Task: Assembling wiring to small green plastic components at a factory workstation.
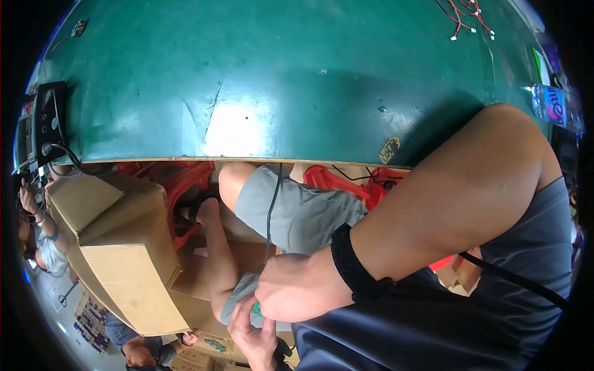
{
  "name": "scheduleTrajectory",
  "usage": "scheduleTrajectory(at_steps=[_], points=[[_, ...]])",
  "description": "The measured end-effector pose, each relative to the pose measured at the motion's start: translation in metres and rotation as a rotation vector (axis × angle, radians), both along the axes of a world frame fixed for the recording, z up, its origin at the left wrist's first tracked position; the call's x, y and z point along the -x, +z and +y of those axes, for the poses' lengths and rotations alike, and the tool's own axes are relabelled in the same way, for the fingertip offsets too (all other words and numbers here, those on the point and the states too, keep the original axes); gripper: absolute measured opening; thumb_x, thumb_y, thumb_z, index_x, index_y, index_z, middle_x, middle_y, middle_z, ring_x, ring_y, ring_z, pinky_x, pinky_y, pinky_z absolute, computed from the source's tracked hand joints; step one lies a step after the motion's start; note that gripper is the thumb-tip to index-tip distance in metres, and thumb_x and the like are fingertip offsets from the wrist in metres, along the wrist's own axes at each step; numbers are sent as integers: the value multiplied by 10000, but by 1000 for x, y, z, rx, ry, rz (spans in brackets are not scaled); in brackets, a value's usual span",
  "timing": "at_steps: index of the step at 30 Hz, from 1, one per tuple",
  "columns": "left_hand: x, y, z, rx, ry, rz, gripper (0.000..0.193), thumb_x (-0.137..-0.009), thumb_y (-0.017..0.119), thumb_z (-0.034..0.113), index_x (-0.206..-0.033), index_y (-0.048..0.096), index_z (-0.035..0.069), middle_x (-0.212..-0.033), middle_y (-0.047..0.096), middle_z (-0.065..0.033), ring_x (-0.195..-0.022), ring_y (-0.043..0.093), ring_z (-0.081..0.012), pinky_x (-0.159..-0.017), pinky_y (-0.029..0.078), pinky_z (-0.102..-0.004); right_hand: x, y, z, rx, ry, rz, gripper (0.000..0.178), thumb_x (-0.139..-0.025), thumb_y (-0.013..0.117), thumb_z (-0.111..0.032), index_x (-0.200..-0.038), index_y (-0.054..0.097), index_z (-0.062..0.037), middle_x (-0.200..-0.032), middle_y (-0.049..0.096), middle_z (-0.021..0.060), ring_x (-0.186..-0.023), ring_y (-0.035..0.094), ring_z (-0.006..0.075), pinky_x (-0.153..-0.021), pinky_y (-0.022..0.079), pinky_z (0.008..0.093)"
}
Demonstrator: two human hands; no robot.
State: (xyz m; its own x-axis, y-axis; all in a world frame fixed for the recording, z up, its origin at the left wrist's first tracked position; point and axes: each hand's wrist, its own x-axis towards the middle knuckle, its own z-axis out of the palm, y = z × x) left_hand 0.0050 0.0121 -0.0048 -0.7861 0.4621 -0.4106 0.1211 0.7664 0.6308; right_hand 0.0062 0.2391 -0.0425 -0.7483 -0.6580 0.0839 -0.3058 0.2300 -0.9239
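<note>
My left hand [252, 336] rises from the lower edge, its fingers pinched round a small green piece [257, 309]. Only a sliver of that piece shows; its kind cannot be made out. Right above it is my right hand [296, 285], curled with the back turned up and the fingers mostly hidden. A black strap [351, 263] circles my right wrist. From the table edge a thin black cable [272, 207] hangs down and ends from sight at my right hand. Both hands are over my lap, below the green table [297, 93].
An open cardboard box [133, 284] stands at the left, with another person's hand [192, 337] by its lower corner. Red stools [192, 176] are under the table. On the tabletop lie red and black wires [464, 18]; a black device [49, 123] and a plastic bottle [550, 105] flank it.
</note>
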Motion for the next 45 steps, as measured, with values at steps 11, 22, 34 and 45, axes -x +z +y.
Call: scheduleTrajectory(at_steps=[11, 22, 34, 45], points=[[-2, -10, -10, -2, 7, -15, 317, -717, 744, -3, -1022, 658, -20, -986, 700, -156, -928, 679, -296, -868, 505, -356, 0, 0, -3, -55, 1, -33, 122, -654, 654, -98, -609, 634, 14, -641, 645, 169, -616, 661, 319, -519, 513, 409], [-3, -7, -6, 0, -4, 22, 326, -716, 751, 6, -1027, 653, -17, -990, 697, -164, -919, 675, -311, -861, 505, -361, -2, -2, -3, -26, -16, -3, 113, -662, 651, -88, -619, 640, 16, -648, 646, 175, -618, 661, 321, -522, 515, 403], [-2, -12, -5, -8, 38, -22, 343, -734, 764, 74, -1048, 662, -16, -971, 701, -154, -922, 678, -297, -856, 505, -354, -1, 1, -1, -34, 20, -22, 107, -667, 651, -98, -616, 644, -5, -631, 640, 154, -621, 661, 305, -519, 508, 395], [2, 4, -9, -24, 125, 59, 380, -771, 767, 114, -1083, 642, -64, -946, 648, -81, -864, 580, -141, -785, 475, -278, 10, 4, -5, -64, -27, -23, 155, -713, 637, -146, -670, 672, -1, -693, 673, 194, -656, 680, 346, -568, 541, 440]])
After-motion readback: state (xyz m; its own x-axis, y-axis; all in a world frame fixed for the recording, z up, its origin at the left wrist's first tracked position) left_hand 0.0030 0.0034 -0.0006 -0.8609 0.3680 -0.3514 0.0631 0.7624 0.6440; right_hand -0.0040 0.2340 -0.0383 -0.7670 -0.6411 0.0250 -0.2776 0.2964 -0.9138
